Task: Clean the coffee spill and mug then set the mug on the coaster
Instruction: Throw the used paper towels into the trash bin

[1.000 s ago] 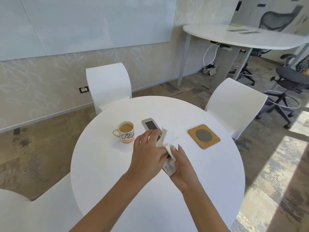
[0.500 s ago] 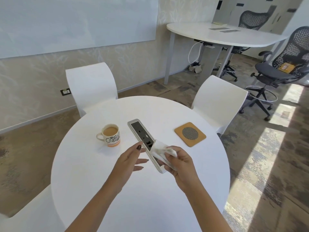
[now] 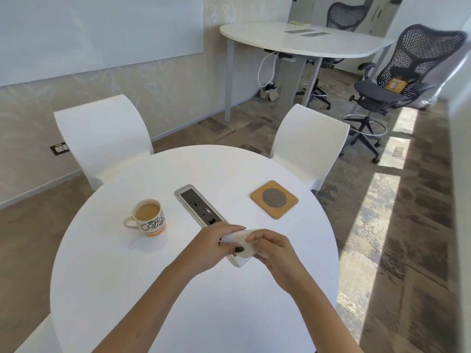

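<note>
Both hands meet over the middle of the round white table (image 3: 107, 289), and between them sits a small white tissue (image 3: 239, 240). The left hand (image 3: 214, 247) curls its fingers over the near end of the wad, thumb tucked under with the dark nail showing; the right hand (image 3: 274, 250) pinches the other end, fingers bent in close. Both are closed on the tissue, folding or bunching it by the look of things.

That tissue is light, soft and limp, so it will crumple to any shape and needs bunching into a pad before it wipes well; once wet it will likely tear easily.

The mug (image 3: 149, 216) stands upright, well to the left of the hands and apart from them, nearly full of milky coffee. Judged from that, it will be fairly heavy and ready to slosh, with a smooth glazed wall that could slip in damp fingers. The handle (image 3: 128, 222) points left, toward the table edge, and looks the safest place to take hold, keeping the mug level.

The coaster (image 3: 274, 199) lies flat off to the right, beyond the power strip (image 3: 201, 210) set into the tabletop, which runs right under the hands. Any spill beside the mug is too faint to make out here.
</note>
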